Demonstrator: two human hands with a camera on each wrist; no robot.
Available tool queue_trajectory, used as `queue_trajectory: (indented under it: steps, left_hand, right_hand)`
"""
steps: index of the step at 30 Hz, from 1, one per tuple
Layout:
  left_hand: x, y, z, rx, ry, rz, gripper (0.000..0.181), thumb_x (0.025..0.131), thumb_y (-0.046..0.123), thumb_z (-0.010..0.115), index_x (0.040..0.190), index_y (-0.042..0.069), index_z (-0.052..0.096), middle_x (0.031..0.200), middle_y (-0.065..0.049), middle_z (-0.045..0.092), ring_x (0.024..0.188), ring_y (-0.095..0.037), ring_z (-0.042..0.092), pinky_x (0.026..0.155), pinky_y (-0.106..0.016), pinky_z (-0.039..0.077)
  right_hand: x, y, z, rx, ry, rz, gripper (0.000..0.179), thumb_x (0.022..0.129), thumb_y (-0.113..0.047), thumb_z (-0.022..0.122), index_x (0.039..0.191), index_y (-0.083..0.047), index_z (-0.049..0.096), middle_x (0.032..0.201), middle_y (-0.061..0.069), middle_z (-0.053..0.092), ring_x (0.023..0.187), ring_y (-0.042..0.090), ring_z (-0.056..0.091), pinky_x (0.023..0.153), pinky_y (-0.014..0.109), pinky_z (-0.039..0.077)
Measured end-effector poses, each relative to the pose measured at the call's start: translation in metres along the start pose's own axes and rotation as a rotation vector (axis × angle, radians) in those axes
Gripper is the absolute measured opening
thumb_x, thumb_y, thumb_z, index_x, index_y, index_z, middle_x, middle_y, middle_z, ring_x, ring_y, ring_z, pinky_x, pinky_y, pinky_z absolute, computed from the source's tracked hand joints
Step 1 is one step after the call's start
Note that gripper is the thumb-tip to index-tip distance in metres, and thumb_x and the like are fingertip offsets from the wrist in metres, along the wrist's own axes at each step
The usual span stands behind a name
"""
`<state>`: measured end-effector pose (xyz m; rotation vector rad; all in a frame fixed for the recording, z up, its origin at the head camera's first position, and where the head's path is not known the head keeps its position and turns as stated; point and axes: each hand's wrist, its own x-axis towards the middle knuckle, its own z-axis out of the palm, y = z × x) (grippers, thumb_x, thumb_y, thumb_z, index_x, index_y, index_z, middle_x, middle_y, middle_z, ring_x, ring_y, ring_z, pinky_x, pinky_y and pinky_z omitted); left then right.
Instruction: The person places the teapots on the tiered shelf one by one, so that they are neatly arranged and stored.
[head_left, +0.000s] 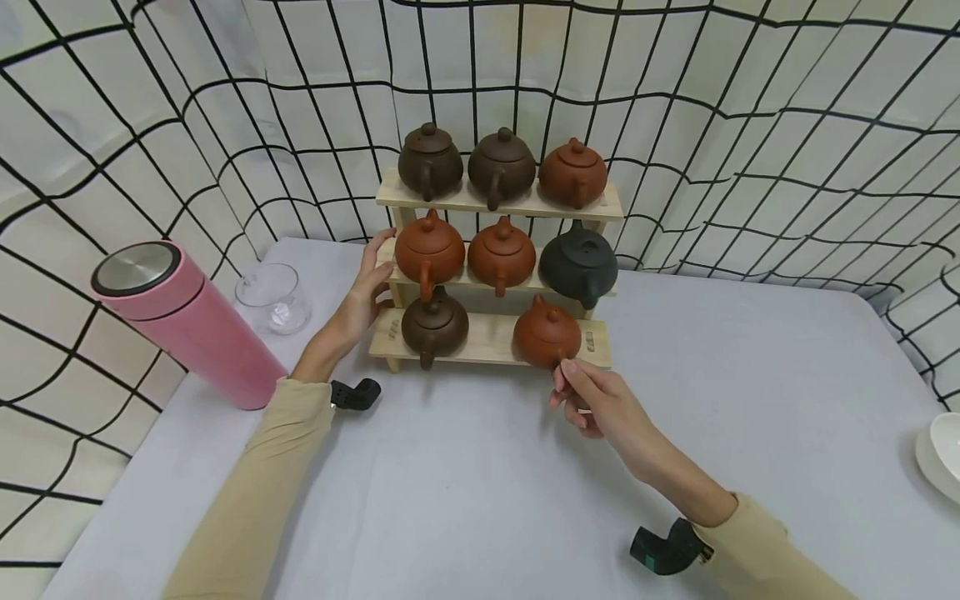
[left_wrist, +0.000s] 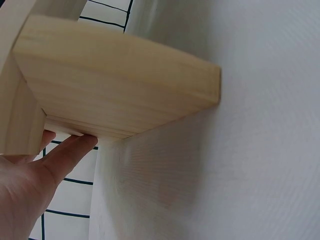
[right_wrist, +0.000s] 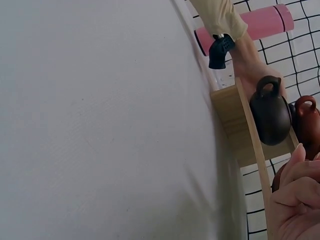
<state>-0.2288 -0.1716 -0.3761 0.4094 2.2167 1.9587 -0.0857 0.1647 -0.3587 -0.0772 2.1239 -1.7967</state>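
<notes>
A three-tier wooden stand (head_left: pixel 491 340) bears several small clay teapots. My right hand (head_left: pixel 600 400) pinches the handle of the red-brown teapot (head_left: pixel 546 332) at the right of the bottom shelf. The dark brown teapot (head_left: pixel 435 325) sits on the left of that shelf, with a gap between the two. At the stand's left end, my left hand (head_left: pixel 360 292) holds the side by the middle shelf; its fingers (left_wrist: pixel 72 152) reach behind the wood in the left wrist view. In the right wrist view, my right hand (right_wrist: pixel 297 200) largely hides the red-brown teapot.
Left of the stand are a pink flask (head_left: pixel 198 325) and a clear glass cup (head_left: pixel 273 298). A white bowl (head_left: pixel 941 454) is at the far right edge. Black wire grid (head_left: pixel 300 117) stands behind and beside the white-covered table (head_left: pixel 465 483).
</notes>
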Motion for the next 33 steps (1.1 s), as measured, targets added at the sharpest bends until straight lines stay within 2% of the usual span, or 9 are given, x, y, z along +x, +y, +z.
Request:
queue_trajectory:
  steps: [6,11,16,21,24,26,29,33]
  left_hand:
    - [0.001,-0.002,0.003,-0.021,0.004,0.006,0.064,0.106,0.036,0.024,0.167,0.026,0.004,0.168,-0.012,0.015,0.133,-0.04,0.033,0.1,-0.049,0.032]
    - [0.004,-0.002,0.005,-0.014,0.0,0.018,0.065,0.106,0.036,0.023,0.167,0.027,0.004,0.17,-0.011,0.013,0.139,-0.043,0.03,0.106,-0.055,0.028]
    - [0.009,-0.002,0.002,0.0,-0.002,0.015,0.066,0.107,0.038,0.023,0.168,0.029,0.001,0.171,-0.009,0.009,0.138,-0.043,0.03,0.107,-0.056,0.029]
    - [0.008,-0.001,-0.003,0.02,0.011,-0.024,0.066,0.109,0.041,0.023,0.168,0.034,-0.005,0.173,-0.009,0.006,0.141,-0.045,0.031,0.113,-0.059,0.026]
    - [0.0,0.0,-0.006,0.097,0.03,-0.048,0.065,0.111,0.045,0.023,0.167,0.036,-0.009,0.173,-0.015,0.008,0.147,-0.047,0.029,0.12,-0.063,0.022]
    - [-0.007,0.002,-0.008,0.174,0.049,-0.04,0.065,0.113,0.045,0.024,0.168,0.034,-0.01,0.171,-0.022,0.013,0.149,-0.047,0.031,0.121,-0.063,0.023]
    - [-0.019,0.008,-0.009,0.334,0.091,-0.018,0.067,0.114,0.044,0.027,0.169,0.023,-0.006,0.164,-0.029,0.025,0.147,-0.048,0.036,0.119,-0.061,0.028]
    - [-0.035,0.024,-0.008,0.47,0.175,0.021,0.07,0.113,0.03,0.041,0.167,0.008,0.003,0.161,-0.03,0.031,0.142,-0.048,0.042,0.116,-0.061,0.034]
  right_hand:
    - [0.006,0.003,0.006,0.025,-0.01,0.029,0.04,0.114,-0.032,0.044,0.11,0.006,0.056,0.089,0.007,0.063,0.061,0.011,0.043,0.052,0.022,0.029]
    - [0.006,0.004,0.006,0.024,-0.017,0.009,0.043,0.115,-0.033,0.043,0.112,0.007,0.055,0.091,0.012,0.062,0.063,0.012,0.043,0.053,0.023,0.031]
    - [0.012,0.004,0.005,0.018,-0.032,-0.017,0.04,0.115,-0.03,0.042,0.116,0.008,0.054,0.091,0.011,0.062,0.065,0.012,0.046,0.054,0.023,0.036]
    - [0.016,0.003,0.002,-0.004,-0.055,-0.043,0.034,0.114,-0.027,0.044,0.123,0.005,0.048,0.094,0.01,0.063,0.066,0.013,0.05,0.054,0.024,0.038]
    - [0.01,0.004,-0.002,-0.03,-0.056,-0.037,0.032,0.114,-0.028,0.045,0.129,0.0,0.042,0.097,0.013,0.061,0.066,0.015,0.051,0.055,0.025,0.039]
    - [0.003,0.004,-0.005,-0.05,-0.053,-0.027,0.033,0.114,-0.029,0.045,0.133,-0.002,0.039,0.096,0.014,0.06,0.066,0.015,0.051,0.055,0.025,0.04]
    - [-0.008,0.006,-0.012,-0.085,-0.061,-0.03,0.034,0.114,-0.028,0.044,0.133,-0.001,0.037,0.09,0.014,0.056,0.065,0.016,0.05,0.054,0.025,0.04]
    - [-0.022,0.008,-0.022,-0.162,-0.109,-0.087,0.028,0.114,-0.023,0.045,0.125,0.003,0.043,0.086,0.013,0.056,0.064,0.016,0.05,0.053,0.025,0.042]
